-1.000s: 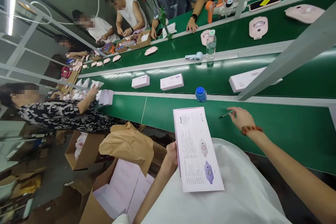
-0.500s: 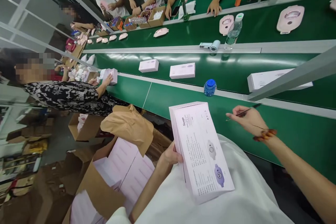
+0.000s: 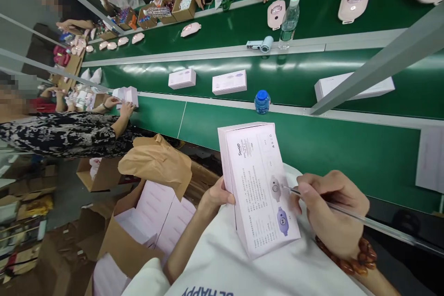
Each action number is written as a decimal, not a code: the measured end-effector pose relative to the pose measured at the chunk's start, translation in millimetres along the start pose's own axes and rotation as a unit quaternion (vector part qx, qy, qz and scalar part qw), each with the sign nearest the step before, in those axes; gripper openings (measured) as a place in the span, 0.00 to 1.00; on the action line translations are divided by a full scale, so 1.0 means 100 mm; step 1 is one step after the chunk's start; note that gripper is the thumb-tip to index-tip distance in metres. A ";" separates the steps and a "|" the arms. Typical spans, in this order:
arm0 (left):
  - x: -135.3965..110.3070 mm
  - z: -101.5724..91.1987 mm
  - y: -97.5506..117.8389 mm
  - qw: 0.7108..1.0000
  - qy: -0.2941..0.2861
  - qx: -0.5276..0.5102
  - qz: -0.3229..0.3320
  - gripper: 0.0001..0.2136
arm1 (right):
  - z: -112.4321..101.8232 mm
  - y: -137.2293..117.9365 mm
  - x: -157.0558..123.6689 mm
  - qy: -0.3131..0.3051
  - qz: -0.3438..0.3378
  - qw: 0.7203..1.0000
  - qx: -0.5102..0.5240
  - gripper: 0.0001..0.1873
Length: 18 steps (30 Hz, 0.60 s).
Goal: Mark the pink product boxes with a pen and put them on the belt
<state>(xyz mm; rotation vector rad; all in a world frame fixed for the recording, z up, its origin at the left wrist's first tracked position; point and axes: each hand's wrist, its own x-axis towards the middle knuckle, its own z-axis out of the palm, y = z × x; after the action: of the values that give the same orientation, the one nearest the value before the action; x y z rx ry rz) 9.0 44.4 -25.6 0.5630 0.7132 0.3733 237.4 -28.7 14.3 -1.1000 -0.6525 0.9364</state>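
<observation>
My left hand [image 3: 217,196] grips the lower left edge of a pale pink product box [image 3: 258,189], which rests tilted against my white garment [image 3: 229,259]. Its face carries small printed text and pictures of a pink device [image 3: 275,188] and a purple device [image 3: 282,221]. My right hand [image 3: 329,212], wearing a brown bead bracelet [image 3: 350,256], holds a thin pen [image 3: 342,210]. The pen's tip sits right by the pink device picture, and I cannot tell whether it touches the box. My fingers hide the pen's middle.
A green conveyor belt [image 3: 347,157] lies beyond the box, with a blue-capped bottle [image 3: 262,101] at its edge. Further belts carry white boxes and pink devices. A co-worker's hands [image 3: 126,108] touch white boxes at left. Below left stands an open carton [image 3: 145,212] of pink sheets under brown paper [image 3: 156,162].
My right hand has come in from above the belt, bringing the pen to the box face. The view has shifted, and the co-worker's hands have moved along the white boxes.
</observation>
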 end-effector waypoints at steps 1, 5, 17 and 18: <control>0.00 0.02 0.02 1.000 -0.010 0.000 0.007 0.32 | 0.00 0.01 -0.02 0.002 -0.013 1.000 -0.015 0.18; 0.01 0.09 0.10 1.000 -0.019 0.002 -0.002 0.39 | 0.01 -0.01 -0.09 0.014 -0.033 0.997 -0.068 0.24; 0.00 0.04 0.09 1.000 -0.012 0.006 -0.011 0.40 | 0.10 -0.06 -0.09 0.040 -0.029 0.993 -0.107 0.27; 0.00 0.03 0.08 1.000 -0.016 0.008 -0.013 0.40 | 0.10 -0.06 -0.09 0.043 -0.029 0.993 -0.106 0.27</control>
<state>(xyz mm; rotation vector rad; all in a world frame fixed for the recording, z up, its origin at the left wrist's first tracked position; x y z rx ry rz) 9.9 49.8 -18.6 0.5740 0.6935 0.3346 226.1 -33.4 23.4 -1.2947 -0.7211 0.7776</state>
